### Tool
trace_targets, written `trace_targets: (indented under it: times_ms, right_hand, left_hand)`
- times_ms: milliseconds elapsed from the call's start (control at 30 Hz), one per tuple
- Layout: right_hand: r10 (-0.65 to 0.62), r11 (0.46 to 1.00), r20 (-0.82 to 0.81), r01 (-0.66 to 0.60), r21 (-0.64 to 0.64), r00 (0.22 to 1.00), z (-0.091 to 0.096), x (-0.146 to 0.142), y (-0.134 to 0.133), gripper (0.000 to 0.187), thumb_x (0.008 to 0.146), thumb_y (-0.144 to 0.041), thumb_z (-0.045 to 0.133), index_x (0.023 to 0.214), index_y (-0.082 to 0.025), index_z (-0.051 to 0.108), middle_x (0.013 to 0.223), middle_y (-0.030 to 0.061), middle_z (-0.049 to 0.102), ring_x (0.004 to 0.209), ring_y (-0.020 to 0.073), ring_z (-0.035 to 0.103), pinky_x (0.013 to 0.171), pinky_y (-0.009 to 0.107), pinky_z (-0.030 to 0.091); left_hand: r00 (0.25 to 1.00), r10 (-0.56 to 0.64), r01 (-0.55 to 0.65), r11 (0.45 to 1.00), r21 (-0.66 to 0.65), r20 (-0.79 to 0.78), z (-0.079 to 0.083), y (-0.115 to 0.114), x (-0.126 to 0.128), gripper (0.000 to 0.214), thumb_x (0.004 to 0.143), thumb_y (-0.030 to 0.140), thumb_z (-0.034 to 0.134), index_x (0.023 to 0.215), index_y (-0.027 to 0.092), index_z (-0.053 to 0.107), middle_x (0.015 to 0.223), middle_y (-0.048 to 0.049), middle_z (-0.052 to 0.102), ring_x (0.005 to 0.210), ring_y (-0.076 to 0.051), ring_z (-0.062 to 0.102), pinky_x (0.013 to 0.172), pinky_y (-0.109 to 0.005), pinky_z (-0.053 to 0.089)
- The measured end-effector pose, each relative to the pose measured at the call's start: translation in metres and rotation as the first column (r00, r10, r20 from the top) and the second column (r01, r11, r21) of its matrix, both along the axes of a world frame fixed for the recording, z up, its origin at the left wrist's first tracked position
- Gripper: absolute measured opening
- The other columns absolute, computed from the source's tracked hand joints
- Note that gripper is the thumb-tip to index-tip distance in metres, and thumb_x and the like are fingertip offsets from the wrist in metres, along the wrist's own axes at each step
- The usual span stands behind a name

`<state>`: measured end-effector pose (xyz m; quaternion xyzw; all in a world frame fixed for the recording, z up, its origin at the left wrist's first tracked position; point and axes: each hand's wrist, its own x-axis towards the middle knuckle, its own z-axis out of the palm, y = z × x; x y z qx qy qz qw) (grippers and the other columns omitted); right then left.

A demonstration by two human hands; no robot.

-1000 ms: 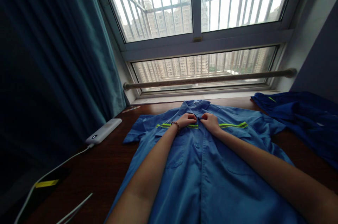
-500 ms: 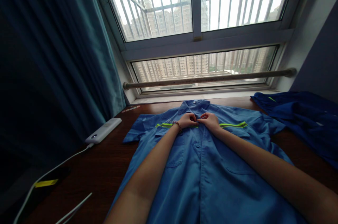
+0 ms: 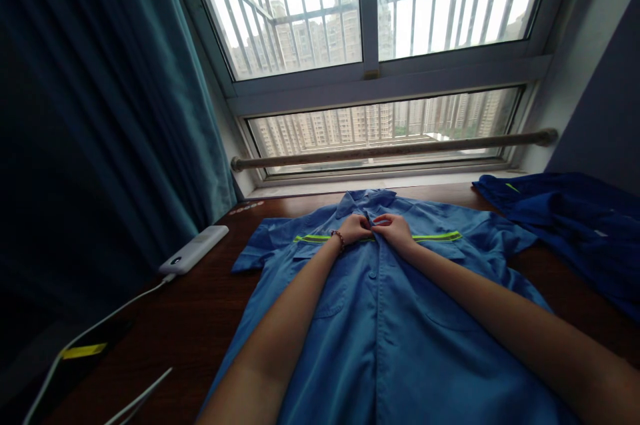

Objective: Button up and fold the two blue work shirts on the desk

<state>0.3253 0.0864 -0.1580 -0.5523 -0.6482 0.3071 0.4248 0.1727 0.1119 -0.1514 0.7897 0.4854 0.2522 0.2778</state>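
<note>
A light blue short-sleeved work shirt (image 3: 395,331) with a yellow-green reflective stripe across the chest lies flat, front up, on a dark wooden table (image 3: 195,318). Both my arms reach over it to the top of the button placket, just under the collar. My left hand (image 3: 355,227), with a beaded bracelet on the wrist, pinches the fabric there. My right hand (image 3: 394,229) pinches the opposite edge, its fingertips touching the left hand's. What lies between the fingertips is too small to make out.
A white power bank (image 3: 194,249) with a white cable lies left of the shirt. A dark phone with a yellow label (image 3: 83,350) sits at the near left. A dark blue garment (image 3: 570,225) is heaped at the right. A teal curtain (image 3: 125,111) and a barred window stand behind.
My two hands have drawn together at the top of the placket until their fingertips touch. The view has shifted slightly. The shirt has not moved.
</note>
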Motion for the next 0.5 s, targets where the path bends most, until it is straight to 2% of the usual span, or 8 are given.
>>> trace_targets:
  times_ms: [100,233,300,433,500]
  right_hand:
    - [-0.028,0.999,0.017,0.028,0.022,0.999,0.0,0.002,0.0,0.024,0.062,-0.025,0.058,0.085,-0.019,0.065,0.068,0.0005,0.067,0.069,0.0164,0.062,0.064,0.025,0.045]
    - [0.012,1.0,0.012,-0.012,0.001,1.0,0.0,0.003,0.001,0.026,0.066,-0.023,0.052,0.089,-0.017,0.065,0.065,0.0008,0.066,0.061,0.0146,0.061,0.06,0.024,0.046]
    - [0.031,0.999,0.008,-0.031,-0.005,0.999,0.0,0.003,0.002,0.027,0.067,-0.022,0.052,0.09,-0.016,0.064,0.067,0.0011,0.066,0.06,0.0141,0.06,0.059,0.024,0.046]
    - [0.065,0.998,0.01,-0.065,0.006,0.998,0.001,0.002,0.002,0.025,0.066,-0.02,0.053,0.089,-0.016,0.064,0.072,0.0014,0.067,0.066,0.0142,0.061,0.062,0.024,0.046]
    - [0.107,0.993,0.036,-0.109,0.049,0.994,0.003,0.001,0.0,0.023,0.066,-0.019,0.054,0.087,-0.017,0.064,0.074,0.0014,0.067,0.068,0.0138,0.061,0.064,0.023,0.046]
  left_hand:
    - [0.999,-0.049,0.05,0.994,-0.1,0.017,0.006,-0.002,-0.002,0.021,0.054,0.027,0.068,0.063,0.01,0.059,0.053,0.0023,0.052,0.049,-0.008,0.045,0.045,-0.018,0.034]
    - [0.988,-0.109,0.137,0.944,-0.302,0.11,0.016,-0.007,-0.006,0.025,0.052,0.024,0.069,0.068,0.009,0.06,0.051,0.0035,0.051,0.046,-0.006,0.043,0.044,-0.018,0.033]
    - [0.986,-0.1,0.136,0.941,-0.309,0.13,0.019,-0.009,-0.007,0.023,0.051,0.022,0.069,0.068,0.008,0.06,0.051,0.0037,0.05,0.046,-0.006,0.042,0.044,-0.018,0.033]
    - [0.992,-0.052,0.079,0.966,-0.246,0.114,0.02,-0.009,-0.007,0.019,0.05,0.019,0.068,0.066,0.009,0.063,0.055,0.0023,0.054,0.051,-0.007,0.046,0.049,-0.019,0.037]
    - [0.994,-0.04,0.065,0.964,-0.259,0.099,0.019,-0.008,-0.007,0.017,0.051,0.017,0.067,0.066,0.01,0.063,0.058,0.0013,0.057,0.054,-0.009,0.049,0.051,-0.02,0.038]
